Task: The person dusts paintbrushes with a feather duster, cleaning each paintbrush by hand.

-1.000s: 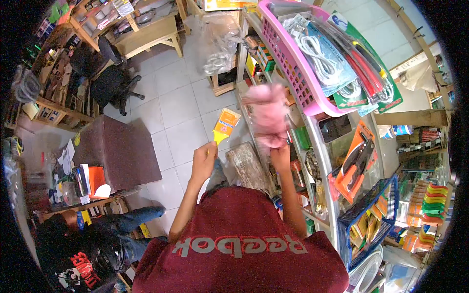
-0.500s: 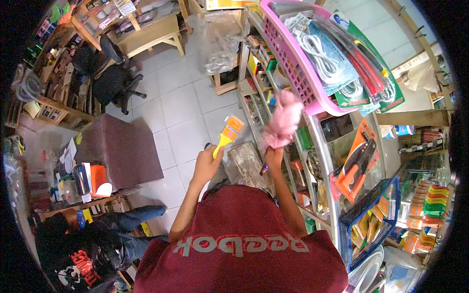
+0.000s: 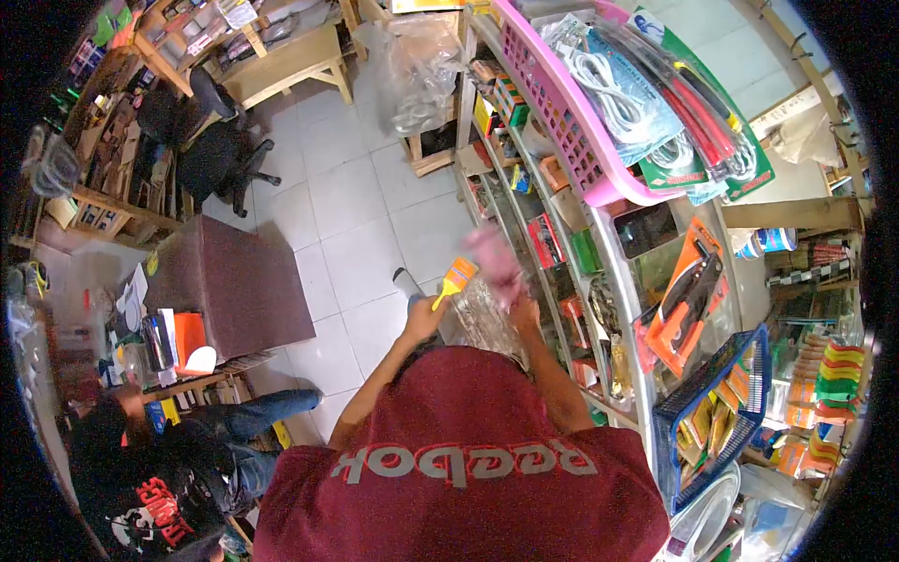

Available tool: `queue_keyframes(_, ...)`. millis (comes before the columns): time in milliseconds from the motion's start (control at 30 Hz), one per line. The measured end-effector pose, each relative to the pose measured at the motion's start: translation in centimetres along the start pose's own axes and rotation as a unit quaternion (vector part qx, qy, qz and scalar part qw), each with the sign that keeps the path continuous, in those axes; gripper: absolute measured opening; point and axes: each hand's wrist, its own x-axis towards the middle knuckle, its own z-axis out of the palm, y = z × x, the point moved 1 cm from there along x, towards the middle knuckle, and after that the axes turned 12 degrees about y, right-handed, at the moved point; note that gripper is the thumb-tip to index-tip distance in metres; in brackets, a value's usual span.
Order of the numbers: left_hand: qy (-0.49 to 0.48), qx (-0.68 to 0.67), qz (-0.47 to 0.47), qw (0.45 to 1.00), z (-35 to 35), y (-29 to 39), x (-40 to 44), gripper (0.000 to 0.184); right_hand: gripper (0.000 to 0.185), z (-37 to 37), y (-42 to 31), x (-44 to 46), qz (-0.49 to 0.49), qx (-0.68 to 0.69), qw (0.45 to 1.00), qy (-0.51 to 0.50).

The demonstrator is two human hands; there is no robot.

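the floor is pale, square-tiled and faintly glossy (image 3: 351, 211), in a crowded room of raw-wood benches and loaded shelves. at the centre the left hand (image 3: 423, 320) has its fingers curled closed around the slim yellow handle of a flat paintbrush (image 3: 456, 283), whose broad head is orange with some print too small to read; it tilts up and to the right. just beside it, the right hand (image 3: 526, 314) grips the lower end of a fluffy pink duster (image 3: 494, 260). motion smears its soft edges; the handle is hidden, and the single fingers are hard to make out. a rough, weathered wooden board (image 3: 476, 328) lies beyond the hands, partly covered by them and by the maroon shirt (image 3: 464, 403).

to the right stands a metal-edged display shelf (image 3: 621, 328), its goods mostly too small to tell. on top, a smooth pink latticed plastic basket (image 3: 562, 122) holds packaged coils of white cord, and is cut off at the upper edge. nearer are an orange-handled tool on card (image 3: 686, 300) and a blue mesh basket (image 3: 709, 372) of flat packets.

across the floor stand a dull brown block-shaped piece of furniture (image 3: 248, 281) and a black wheeled chair (image 3: 220, 159). lower left, another person (image 3: 159, 468) in dark clothing is half lost in shadow.
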Motion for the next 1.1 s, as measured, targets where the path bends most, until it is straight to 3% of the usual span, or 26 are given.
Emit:
queue_keyframes(67,-0.022,0.0,-0.033,0.999,0.0,-0.3,-0.5,0.046,0.022,0.9,2.8,-0.2,-0.142,0.013,0.989,-0.032)
queue_keyframes(167,0.013,-0.011,-0.025,1.0,-0.7,1.2,-0.7,0.046,0.025,-0.6,2.0,-0.4,0.109,-0.018,0.994,-0.009)
queue_keyframes(267,0.007,-0.018,-0.003,1.0,-1.0,1.0,-0.2,0.044,0.027,0.9,4.0,-0.9,-0.067,-0.087,0.991,-0.07)
queue_keyframes(300,0.01,-0.017,0.0,1.0,-1.3,1.4,-0.1,0.044,0.025,-2.2,1.1,-1.0,-0.133,-0.141,0.972,-0.135)
queue_keyframes(400,0.012,-0.014,0.007,1.0,-1.5,2.6,-0.2,0.042,0.026,0.4,4.0,-1.9,0.004,0.024,0.998,0.062)
queue_keyframes(433,0.011,-0.012,0.008,1.0,-1.6,2.6,-0.3,0.042,0.025,0.6,3.9,-1.8,0.018,-0.001,0.998,0.065)
queue_keyframes(533,0.017,-0.003,0.019,1.0,-1.3,1.2,-0.3,0.041,0.022,-0.5,1.7,-1.4,-0.141,-0.067,0.984,-0.086)
queue_keyframes(567,0.017,-0.002,0.025,1.0,-0.8,0.4,-0.3,0.041,0.02,-1.0,0.7,-1.5,-0.084,-0.055,0.991,-0.09)
queue_keyframes(667,0.006,-0.008,0.022,1.0,-1.7,2.3,-0.3,0.039,0.018,1.0,1.6,-1.8,0.011,-0.034,0.997,0.075)
queue_keyframes(767,0.06,-0.061,0.089,0.992,-1.1,1.2,-0.5,0.039,0.02,-1.1,-0.7,-0.8,-0.071,-0.01,0.997,-0.041)
queue_keyframes(800,0.047,-0.042,0.072,0.995,-1.4,1.6,-0.6,0.038,0.02,-1.3,-0.8,-0.8,-0.092,-0.021,0.992,-0.079)
queue_keyframes(833,0.035,-0.026,0.055,0.998,-1.7,2.1,-0.6,0.038,0.02,-0.6,-0.5,-0.9,-0.015,-0.031,0.999,-0.03)
queue_keyframes(900,0.03,-0.016,0.043,0.999,-1.7,2.9,-0.2,0.038,0.02,0.0,0.0,-0.9,-0.039,-0.002,0.999,0.035)
queue_keyframes(967,0.032,-0.022,0.047,0.998,-1.9,2.6,-0.5,0.039,0.018,-2.1,-1.5,-0.9,-0.076,0.033,0.994,-0.076)
queue_keyframes(1067,0.019,-0.003,0.044,0.999,-1.7,2.2,-0.4,0.04,0.016,2.9,3.2,-1.3,-0.147,0.151,0.977,-0.021)
queue_keyframes(1100,0.032,-0.029,0.042,0.998,-1.4,2.0,-0.4,0.039,0.015,-0.2,0.0,-1.9,-0.067,0.082,0.994,-0.019)
